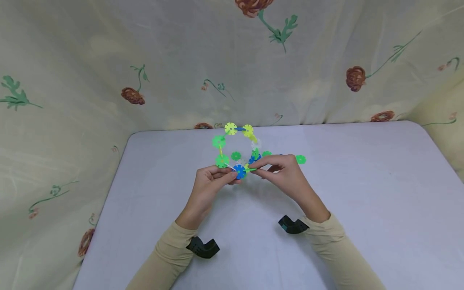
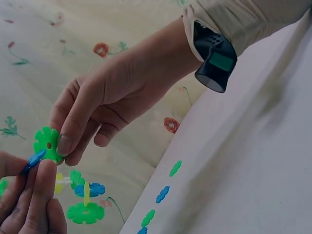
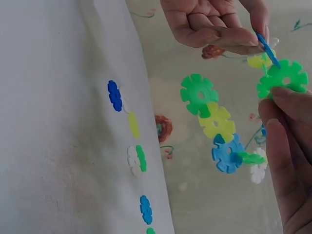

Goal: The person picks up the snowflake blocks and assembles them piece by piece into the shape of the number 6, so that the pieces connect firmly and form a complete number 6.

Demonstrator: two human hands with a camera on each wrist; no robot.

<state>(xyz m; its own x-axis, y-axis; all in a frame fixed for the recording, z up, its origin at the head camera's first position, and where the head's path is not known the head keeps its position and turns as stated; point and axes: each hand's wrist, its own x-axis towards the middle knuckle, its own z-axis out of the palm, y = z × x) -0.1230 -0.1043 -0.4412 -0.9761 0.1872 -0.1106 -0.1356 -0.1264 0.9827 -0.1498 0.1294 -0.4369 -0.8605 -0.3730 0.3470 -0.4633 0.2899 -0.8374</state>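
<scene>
My left hand [image 1: 214,183] pinches a blue notched disc [image 1: 239,171] between thumb and fingers. In my right hand [image 1: 286,177], a green notched disc [image 2: 47,144] is held by its edge between thumb and fingertips. The blue disc [image 3: 268,50] touches the green disc [image 3: 282,79] at its rim, seen edge-on in the right wrist view. How deeply their slots are engaged I cannot tell. A raised ring of linked discs, with a yellow disc [image 1: 230,129] at its top and a light green disc [image 1: 219,141] on its left side, rises beyond my hands.
Loose discs lie on the white-covered table [image 1: 362,193], among them a green disc [image 1: 301,159] right of my right hand and a dark blue disc [image 3: 115,96]. A flower-patterned curtain [image 1: 181,60] stands behind the table. Each wrist carries a black camera mount [image 1: 203,247].
</scene>
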